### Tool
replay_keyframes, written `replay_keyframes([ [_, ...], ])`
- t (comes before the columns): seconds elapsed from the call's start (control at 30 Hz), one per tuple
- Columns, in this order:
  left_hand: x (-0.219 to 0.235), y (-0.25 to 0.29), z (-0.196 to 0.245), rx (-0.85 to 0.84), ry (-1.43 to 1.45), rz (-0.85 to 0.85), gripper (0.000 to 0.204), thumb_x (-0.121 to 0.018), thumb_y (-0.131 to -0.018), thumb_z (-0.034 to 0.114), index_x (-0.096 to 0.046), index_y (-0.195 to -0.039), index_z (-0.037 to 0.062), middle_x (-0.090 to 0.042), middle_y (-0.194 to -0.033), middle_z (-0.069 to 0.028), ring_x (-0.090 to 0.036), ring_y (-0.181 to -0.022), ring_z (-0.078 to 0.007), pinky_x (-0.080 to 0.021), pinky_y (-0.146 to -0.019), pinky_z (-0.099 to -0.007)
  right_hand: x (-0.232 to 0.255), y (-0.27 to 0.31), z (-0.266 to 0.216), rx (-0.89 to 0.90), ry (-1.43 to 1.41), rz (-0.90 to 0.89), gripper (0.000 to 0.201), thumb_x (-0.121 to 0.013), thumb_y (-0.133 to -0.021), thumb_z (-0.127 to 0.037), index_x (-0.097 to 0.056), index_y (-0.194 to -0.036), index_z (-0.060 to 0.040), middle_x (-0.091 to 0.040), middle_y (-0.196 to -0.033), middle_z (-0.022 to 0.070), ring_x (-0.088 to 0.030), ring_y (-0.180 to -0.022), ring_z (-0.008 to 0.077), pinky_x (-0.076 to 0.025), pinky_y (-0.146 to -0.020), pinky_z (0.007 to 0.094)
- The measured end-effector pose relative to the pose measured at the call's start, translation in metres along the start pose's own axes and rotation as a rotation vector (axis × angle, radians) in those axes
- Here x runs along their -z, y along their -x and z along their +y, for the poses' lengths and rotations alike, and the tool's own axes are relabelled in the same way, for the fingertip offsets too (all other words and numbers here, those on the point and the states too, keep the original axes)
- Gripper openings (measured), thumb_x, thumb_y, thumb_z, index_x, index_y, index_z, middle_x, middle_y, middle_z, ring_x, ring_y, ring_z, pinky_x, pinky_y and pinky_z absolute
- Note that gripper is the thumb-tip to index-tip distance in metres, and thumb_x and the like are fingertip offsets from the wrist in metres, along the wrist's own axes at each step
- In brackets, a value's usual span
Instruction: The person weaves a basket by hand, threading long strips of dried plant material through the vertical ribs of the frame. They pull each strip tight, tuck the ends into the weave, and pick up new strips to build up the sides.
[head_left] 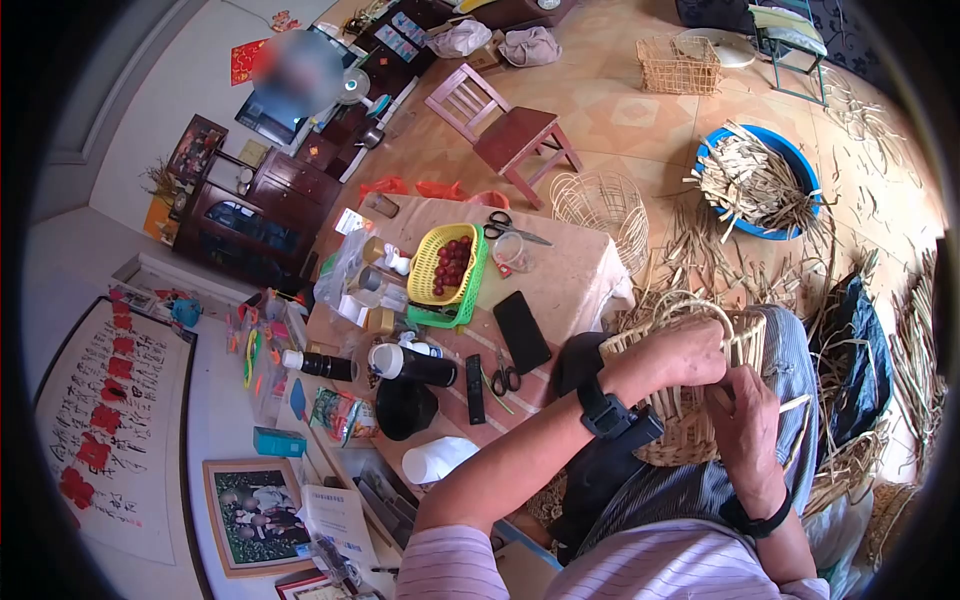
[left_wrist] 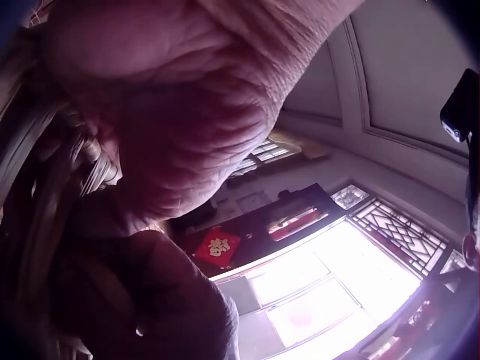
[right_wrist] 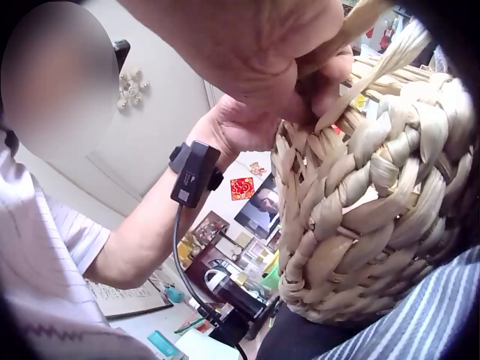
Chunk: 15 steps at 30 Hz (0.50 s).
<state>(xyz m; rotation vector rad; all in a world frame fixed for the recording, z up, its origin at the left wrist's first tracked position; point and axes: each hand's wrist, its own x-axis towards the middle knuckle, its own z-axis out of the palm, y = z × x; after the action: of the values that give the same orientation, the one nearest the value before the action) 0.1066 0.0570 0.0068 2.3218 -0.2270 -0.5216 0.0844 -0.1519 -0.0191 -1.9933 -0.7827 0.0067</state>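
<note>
A woven straw basket (head_left: 672, 437) with a looped handle sits on the person's lap, its thick braided side (right_wrist: 367, 202) large in the right wrist view. At its upper rim, my left hand (head_left: 688, 352) bends over the weave with curled fingers and grips it. My right hand (head_left: 748, 425) is close beside, thumb and fingers pinching a flat pale straw strip (right_wrist: 386, 69) at the rim. In the left wrist view the left hand (left_wrist: 172, 112) hides most of the grip, and the right hand (left_wrist: 172, 300) nearly meets it from below.
Left of the lap, a table (head_left: 590, 262) holds a yellow basket (head_left: 428, 262) of red fruit, a phone (head_left: 521, 332), scissors (head_left: 506, 378) and bottles. A blue basin (head_left: 770, 225) of straw strips stands on the floor, with loose straw around it, near a wooden chair (head_left: 515, 138).
</note>
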Motion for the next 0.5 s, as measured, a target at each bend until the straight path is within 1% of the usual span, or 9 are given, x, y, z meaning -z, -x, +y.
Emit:
replay_keyframes([
  [0.03,0.000,-0.001,0.002,0.024,0.016,0.010,0.029,-0.065,-0.087,0.017,-0.070,-0.096,-0.0101,-0.071,-0.098,-0.0370,-0.074,-0.097,-0.0510,-0.058,-0.086,-0.0544,0.000,0.001,-0.001,0.014,0.038,-0.013,0.024,-0.083,-0.087,0.002,-0.062,-0.098,-0.0010,-0.067,-0.088,0.0176,-0.070,-0.079,0.0430,-0.056,-0.071,0.0488],
  [0.07,0.000,-0.001,0.003,0.047,0.032,0.019,0.031,-0.065,-0.088,0.018,-0.071,-0.098,-0.0104,-0.072,-0.099,-0.0373,-0.074,-0.098,-0.0512,-0.058,-0.087,-0.0542,-0.002,0.001,-0.002,0.016,0.065,-0.001,0.026,-0.082,-0.085,0.004,-0.059,-0.095,-0.0023,-0.063,-0.086,0.0169,-0.067,-0.078,0.0432,-0.054,-0.070,0.0516],
  [0.2,-0.004,-0.003,-0.003,0.097,0.071,0.039,0.037,-0.065,-0.088,0.020,-0.073,-0.109,-0.0098,-0.074,-0.106,-0.0373,-0.075,-0.102,-0.0515,-0.058,-0.090,-0.0541,-0.006,0.008,0.004,0.075,0.099,-0.003,0.024,-0.082,-0.084,0.002,-0.064,-0.098,-0.0031,-0.064,-0.090,0.0156,-0.069,-0.082,0.0410,-0.055,-0.071,0.0514],
  [0.27,-0.003,-0.003,-0.002,0.127,0.061,0.024,0.038,-0.065,-0.089,0.021,-0.074,-0.112,-0.0087,-0.075,-0.106,-0.0367,-0.075,-0.102,-0.0510,-0.058,-0.089,-0.0542,-0.005,0.011,0.004,0.088,0.063,-0.005,0.023,-0.082,-0.084,0.001,-0.066,-0.100,-0.0035,-0.064,-0.093,0.0148,-0.069,-0.084,0.0399,-0.055,-0.072,0.0511],
  [0.37,0.002,0.000,0.003,0.151,0.063,0.007,0.040,-0.065,-0.088,0.021,-0.074,-0.114,-0.0075,-0.075,-0.104,-0.0363,-0.076,-0.101,-0.0505,-0.058,-0.089,-0.0543,-0.001,0.010,-0.002,0.175,0.070,-0.018,0.023,-0.081,-0.085,-0.001,-0.070,-0.104,-0.0037,-0.063,-0.096,0.0136,-0.069,-0.085,0.0387,-0.057,-0.073,0.0503],
  [0.47,0.006,0.001,0.011,0.141,0.048,-0.028,0.040,-0.065,-0.086,0.021,-0.073,-0.113,-0.0083,-0.075,-0.101,-0.0360,-0.075,-0.100,-0.0502,-0.057,-0.088,-0.0544,0.009,0.010,-0.003,0.187,0.126,-0.148,0.028,-0.078,-0.086,0.005,-0.072,-0.112,-0.0033,-0.066,-0.106,0.0151,-0.070,-0.088,0.0399,-0.058,-0.076,0.0501],
  [0.5,0.008,0.001,0.013,0.133,0.039,-0.041,0.041,-0.065,-0.086,0.021,-0.073,-0.112,-0.0089,-0.074,-0.101,-0.0358,-0.075,-0.099,-0.0501,-0.057,-0.088,-0.0544,0.012,0.011,-0.004,0.197,0.161,-0.177,0.029,-0.078,-0.086,0.005,-0.072,-0.113,-0.0029,-0.066,-0.107,0.0153,-0.070,-0.088,0.0400,-0.058,-0.077,0.0505],
])
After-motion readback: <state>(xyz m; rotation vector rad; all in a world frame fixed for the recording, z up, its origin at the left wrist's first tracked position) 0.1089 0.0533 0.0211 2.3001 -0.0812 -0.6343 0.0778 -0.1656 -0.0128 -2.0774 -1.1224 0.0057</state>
